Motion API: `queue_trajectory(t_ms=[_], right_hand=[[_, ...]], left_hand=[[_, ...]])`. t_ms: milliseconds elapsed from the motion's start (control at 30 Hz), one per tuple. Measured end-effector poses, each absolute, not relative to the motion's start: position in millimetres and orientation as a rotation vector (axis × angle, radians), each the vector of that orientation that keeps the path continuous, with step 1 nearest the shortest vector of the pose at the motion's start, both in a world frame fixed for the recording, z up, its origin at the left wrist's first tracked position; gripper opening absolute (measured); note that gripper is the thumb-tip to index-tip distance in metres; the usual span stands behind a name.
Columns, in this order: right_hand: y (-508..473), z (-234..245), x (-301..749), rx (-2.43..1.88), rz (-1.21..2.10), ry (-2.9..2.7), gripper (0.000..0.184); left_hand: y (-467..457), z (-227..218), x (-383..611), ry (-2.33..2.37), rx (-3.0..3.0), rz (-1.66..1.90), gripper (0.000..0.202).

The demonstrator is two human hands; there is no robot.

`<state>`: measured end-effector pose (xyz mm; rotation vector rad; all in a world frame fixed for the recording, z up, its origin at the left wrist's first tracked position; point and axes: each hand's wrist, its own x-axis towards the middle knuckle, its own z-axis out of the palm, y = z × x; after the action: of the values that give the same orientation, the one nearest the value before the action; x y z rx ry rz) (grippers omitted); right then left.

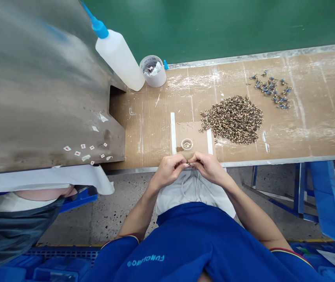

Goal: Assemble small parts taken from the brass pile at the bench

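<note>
Close work is going on at the front edge of the cardboard-topped bench (308, 133): the left hand (167, 171) and the right hand (210, 168) are meeting there, both grips closed to a tight pinch on a tiny part (189, 165). Most of that part is hiding behind the fingers, so its shape is hard to tell; it looks dark and possibly wired. The hands are holding it just off the bench, above a grey cloth (191, 192) on the lap, which seems to give the fingers room. Directly ahead, a clear ring-shaped cup (187, 144) is sitting on a cardboard pad (192, 133) between 2 white strips (172, 133), which appear to be keeping it in 1 fixed spot. To the right, a large heap of speckled brown-and-cream components (232, 119) is lying within easy reach, and a smaller scatter of blue-tipped parts (270, 90) is lying beyond it. Farther back, a squeeze bottle with a blue nozzle (117, 58) is tilting beside a grey metal housing (38, 86), near a small tub of scraps (152, 71).
</note>
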<state>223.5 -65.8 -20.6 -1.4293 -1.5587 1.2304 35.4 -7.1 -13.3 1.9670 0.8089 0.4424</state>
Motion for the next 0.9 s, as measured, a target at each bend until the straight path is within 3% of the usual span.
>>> queue_trajectory(t_ms=[567,900], right_hand=[[-65.6,-20.2,225.0,-1.410,1.309,-1.383,0.008],[-63.5,-20.7,222.4,-1.411,1.301,-1.472,0.016]], left_hand=[[-7.8,-14.7,36.9,0.771,2.051,0.583,0.024],[-12.7,-15.8,38.2,0.910,1.963,0.537,0.025]])
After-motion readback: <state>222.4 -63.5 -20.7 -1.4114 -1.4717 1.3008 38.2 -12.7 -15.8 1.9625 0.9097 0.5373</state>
